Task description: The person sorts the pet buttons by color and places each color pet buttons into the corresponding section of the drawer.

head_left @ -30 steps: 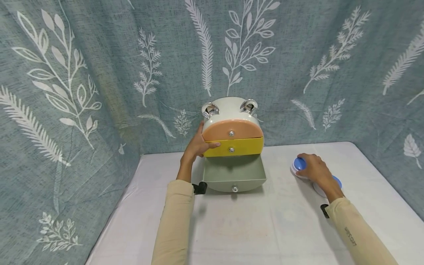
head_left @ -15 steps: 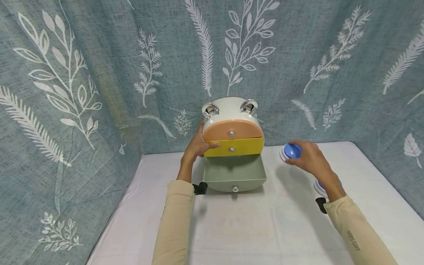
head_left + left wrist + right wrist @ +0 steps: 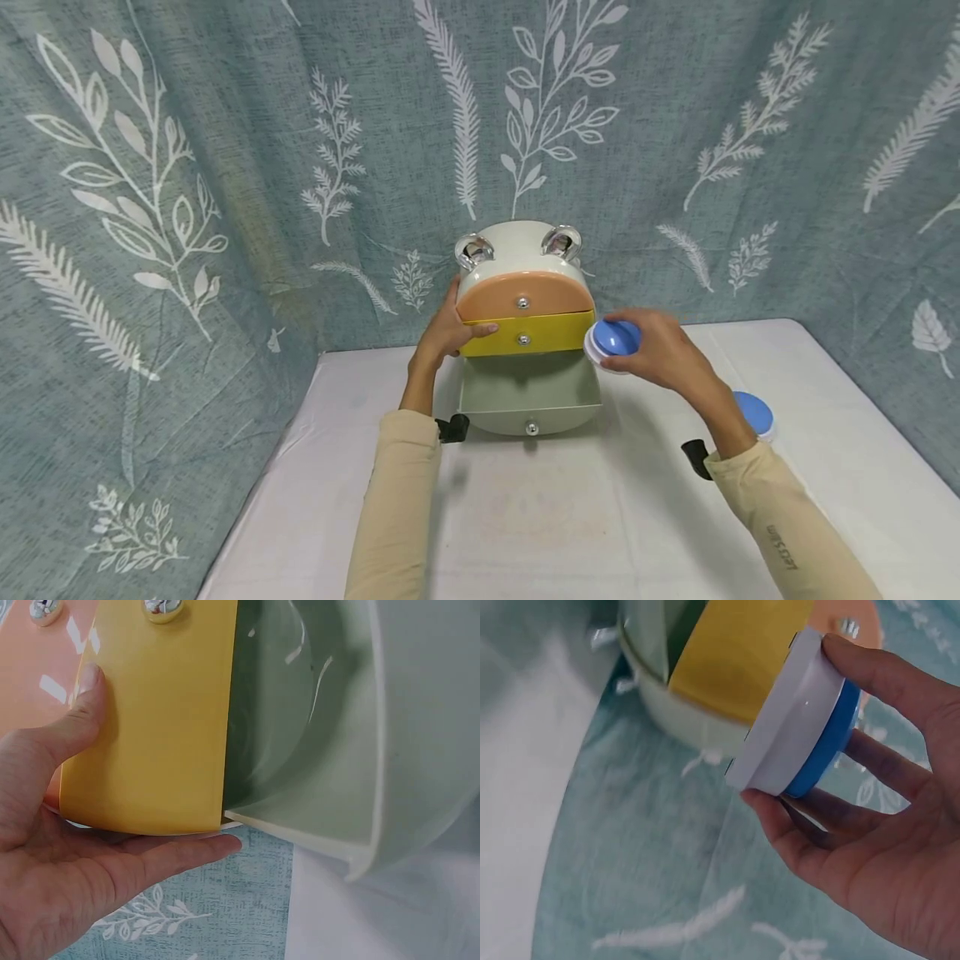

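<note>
A small rounded drawer cabinet [image 3: 517, 250] stands at the back of the table. Its peach drawer [image 3: 555, 293] and yellow drawer [image 3: 558, 333] are closed, while the green bottom drawer [image 3: 491, 423] is pulled out; its visible inside looks bare. My left hand [image 3: 444, 329] holds the cabinet's left side, thumb on the yellow front and fingers along the wall [image 3: 67, 877]. My right hand [image 3: 667, 354] grips a round white-and-blue object [image 3: 617, 339] by its edge, raised beside the cabinet's right side. In the right wrist view, this object [image 3: 799, 712] shows a wide white base and a blue top.
A second round blue-topped object [image 3: 752, 414] rests on the white table [image 3: 540, 525] at the right, partly behind my right forearm. A patterned blue-green curtain [image 3: 405, 150] hangs close behind the cabinet. Two shiny silver loops [image 3: 561, 242] stick up from the cabinet's top.
My right hand has lifted the round white-and-blue object off the table and carried it left to the cabinet's right side. My left hand and the drawers have stayed in place.
</note>
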A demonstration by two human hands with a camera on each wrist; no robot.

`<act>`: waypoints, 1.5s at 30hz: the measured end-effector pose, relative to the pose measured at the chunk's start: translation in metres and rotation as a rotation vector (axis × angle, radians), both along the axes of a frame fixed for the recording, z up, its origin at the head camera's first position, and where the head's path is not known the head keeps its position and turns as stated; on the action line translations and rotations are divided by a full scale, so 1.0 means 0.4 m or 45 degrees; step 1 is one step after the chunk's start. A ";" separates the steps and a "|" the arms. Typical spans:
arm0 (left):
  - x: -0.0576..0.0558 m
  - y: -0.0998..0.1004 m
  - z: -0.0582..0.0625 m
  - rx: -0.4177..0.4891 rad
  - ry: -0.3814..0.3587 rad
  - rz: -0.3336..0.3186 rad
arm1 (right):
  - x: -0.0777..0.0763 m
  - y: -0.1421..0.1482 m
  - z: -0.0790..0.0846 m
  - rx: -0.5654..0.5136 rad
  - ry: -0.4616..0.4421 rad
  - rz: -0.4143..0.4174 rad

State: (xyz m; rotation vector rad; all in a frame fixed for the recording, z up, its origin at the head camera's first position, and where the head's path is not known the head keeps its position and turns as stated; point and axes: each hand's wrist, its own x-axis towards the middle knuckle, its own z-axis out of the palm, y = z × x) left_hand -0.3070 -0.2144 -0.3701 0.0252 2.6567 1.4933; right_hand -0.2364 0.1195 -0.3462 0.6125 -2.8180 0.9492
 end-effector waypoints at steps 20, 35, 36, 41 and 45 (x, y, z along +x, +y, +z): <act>0.000 0.004 -0.003 0.041 0.060 -0.016 | -0.047 -0.267 -0.142 0.064 -0.056 0.166; 0.003 0.015 0.002 0.001 0.048 -0.013 | -0.063 -0.353 -0.233 0.024 -0.134 0.069; 0.004 0.015 0.002 0.000 0.053 -0.011 | -0.064 -0.354 -0.233 0.027 -0.135 0.073; 0.007 0.008 0.004 0.010 0.048 -0.005 | -0.074 -0.353 -0.222 0.097 -0.167 0.123; 0.010 0.002 0.000 0.010 0.039 0.006 | -0.076 -0.345 -0.211 0.193 -0.181 0.180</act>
